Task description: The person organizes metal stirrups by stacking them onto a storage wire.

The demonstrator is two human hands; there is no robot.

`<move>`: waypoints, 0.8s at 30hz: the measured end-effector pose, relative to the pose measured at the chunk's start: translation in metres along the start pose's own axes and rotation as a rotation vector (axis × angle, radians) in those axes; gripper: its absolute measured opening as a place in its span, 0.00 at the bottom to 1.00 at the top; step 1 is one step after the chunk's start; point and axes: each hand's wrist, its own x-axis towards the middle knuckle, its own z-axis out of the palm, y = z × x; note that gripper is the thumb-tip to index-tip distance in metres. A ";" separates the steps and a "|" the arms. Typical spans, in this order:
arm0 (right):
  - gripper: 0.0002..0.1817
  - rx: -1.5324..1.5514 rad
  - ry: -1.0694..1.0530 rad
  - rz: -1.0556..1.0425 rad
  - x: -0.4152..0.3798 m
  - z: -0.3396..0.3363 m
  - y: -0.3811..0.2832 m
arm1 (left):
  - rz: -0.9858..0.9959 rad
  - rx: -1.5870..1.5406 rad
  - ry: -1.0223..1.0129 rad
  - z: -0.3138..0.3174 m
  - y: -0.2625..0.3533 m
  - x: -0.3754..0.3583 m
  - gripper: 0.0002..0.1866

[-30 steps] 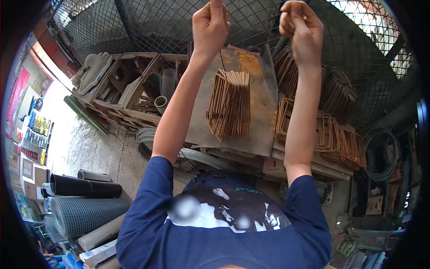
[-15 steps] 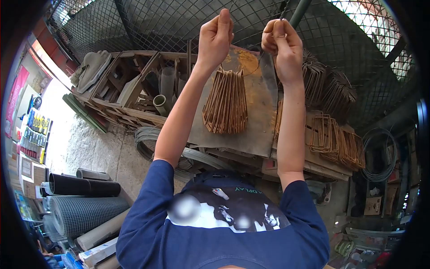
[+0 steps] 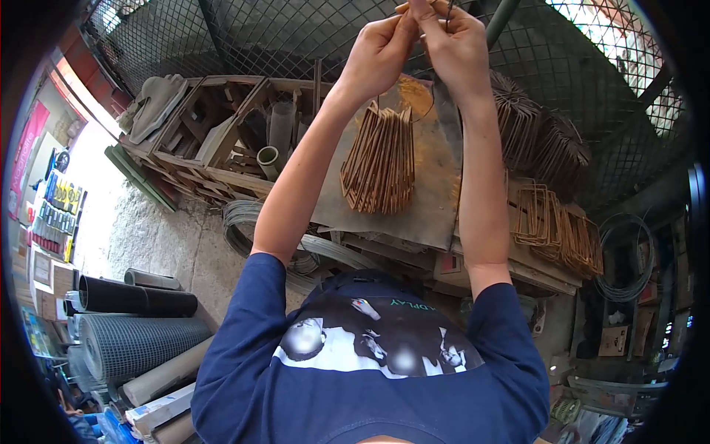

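My left hand (image 3: 376, 61) and my right hand (image 3: 457, 61) are raised at the top of the view, fingers closed and meeting. A thin dark wire (image 3: 432, 106) curves from the bundle up towards my hands, and a short length of it shows at my right fingers. Below them is a bundle of rusty bent-rod stirrups (image 3: 379, 163), gathered at the top and fanned out at the bottom. It overlaps the worn board (image 3: 433, 174) in this view. My fingertips partly hide one another.
More rusty stirrups (image 3: 543, 214) lie on the right of the bench, with further bundles (image 3: 551, 144) behind. A wire mesh fence (image 3: 296, 37) stands at the back. Wire coils (image 3: 248, 222) sit under the bench. Mesh rolls (image 3: 144, 344) lie on the left, near a wooden rack (image 3: 222, 166).
My hands have come together from apart, the left moving right and the right moving slightly left and up. The stirrup bundle has shifted slightly right and up in view.
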 end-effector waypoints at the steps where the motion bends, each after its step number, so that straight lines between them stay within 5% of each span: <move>1: 0.11 0.001 0.012 -0.028 0.000 0.001 0.003 | -0.009 0.029 -0.010 -0.002 0.004 -0.002 0.23; 6: 0.15 0.024 -0.005 -0.009 -0.006 0.002 0.004 | -0.122 -0.039 -0.068 -0.011 -0.006 -0.011 0.20; 9: 0.16 0.145 0.030 0.060 -0.010 0.006 0.001 | -0.015 -0.202 -0.019 -0.012 -0.023 -0.024 0.18; 12: 0.17 0.002 0.033 0.104 -0.009 -0.003 -0.003 | -0.211 0.039 -0.346 -0.012 -0.041 -0.043 0.18; 15: 0.17 0.077 -0.015 0.115 -0.007 -0.008 0.000 | -0.277 -0.152 -0.384 -0.006 -0.053 -0.052 0.19; 24: 0.18 0.087 -0.019 0.072 -0.005 -0.005 0.002 | -0.298 0.044 -0.436 -0.009 -0.065 -0.058 0.11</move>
